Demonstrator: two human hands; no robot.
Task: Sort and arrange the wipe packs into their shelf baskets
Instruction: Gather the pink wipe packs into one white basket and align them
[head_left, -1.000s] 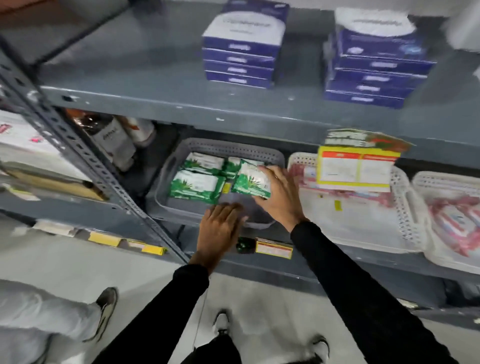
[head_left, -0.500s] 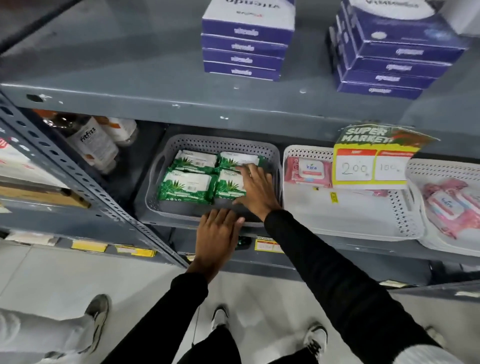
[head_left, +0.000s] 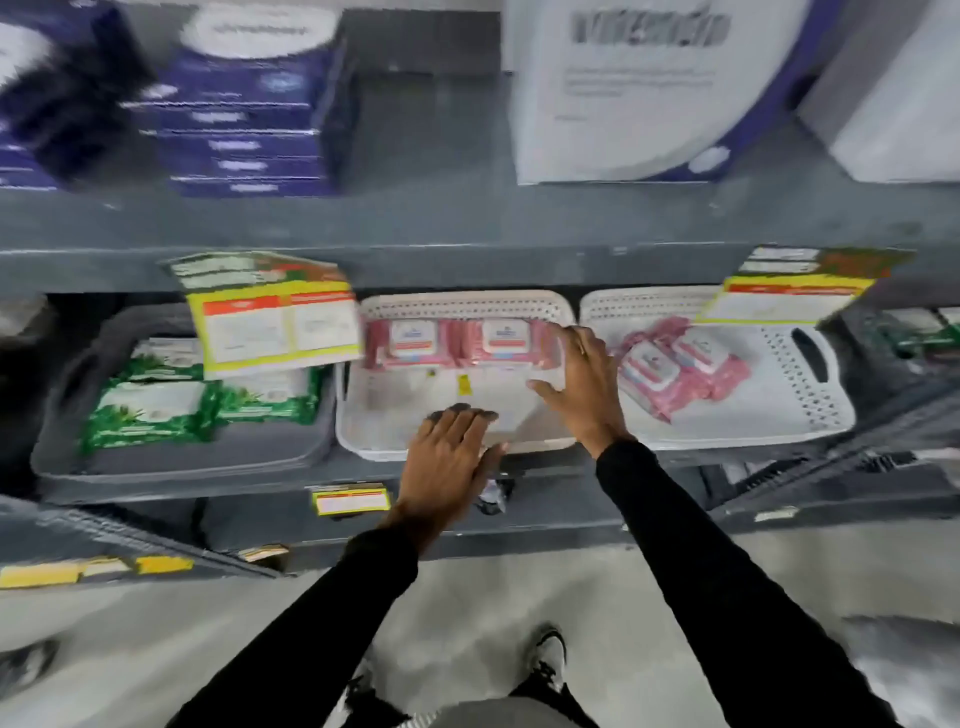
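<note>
A grey basket (head_left: 171, 462) on the left holds several green wipe packs (head_left: 150, 413). The middle white basket (head_left: 374, 441) has two pink wipe packs (head_left: 457, 345) lined along its back. My left hand (head_left: 449, 462) rests flat on this basket's front rim, holding nothing. My right hand (head_left: 587, 382) is spread open inside the basket's right side, fingertips beside the right pink pack. A second white basket (head_left: 779, 421) to the right holds a loose heap of pink packs (head_left: 680, 371). The view is blurred.
Yellow price tags (head_left: 270, 317) hang from the upper shelf edge over the baskets, another (head_left: 789, 291) at the right. Blue and white boxes (head_left: 244, 104) stand on the shelf above. More green packs (head_left: 914, 332) show at far right. My shoes (head_left: 545, 660) are on the floor.
The view and both hands shifted right, from the grey basket of green packs to the middle white basket. My right hand left the green pack.
</note>
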